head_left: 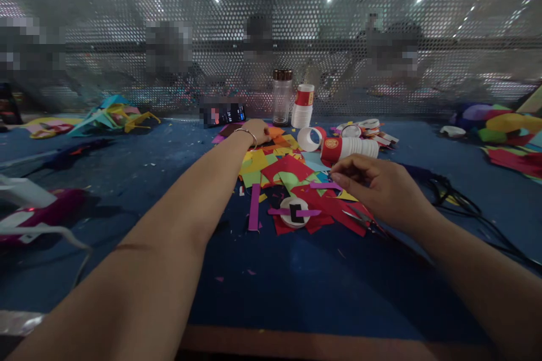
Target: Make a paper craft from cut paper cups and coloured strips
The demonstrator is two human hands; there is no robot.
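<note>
My left hand point(257, 131) reaches far across the table, its fingers curled and closed at a piece of orange paper point(276, 132) by the back of the pile. The fingertips are partly hidden. Over the right side of the pile hovers my right hand point(379, 183), fingers loosely bent, thumb a little apart and nothing visible in it. Close to its thumb lies a short purple paper strip point(322, 185). Nearer to me, a white paper disc point(295, 220) carries a black square and purple strips. Scissors point(362, 218) rest on red paper point(322, 203) below my right hand.
Paper cups lie in a stack point(353, 148) behind my right hand; another stack point(302, 107) stands beside a glass bottle point(282, 100). A phone point(224, 115) leans at the back. A glue gun point(38, 208) is at left, black cables point(457, 197) at right. A perforated metal screen point(271, 28) rises behind.
</note>
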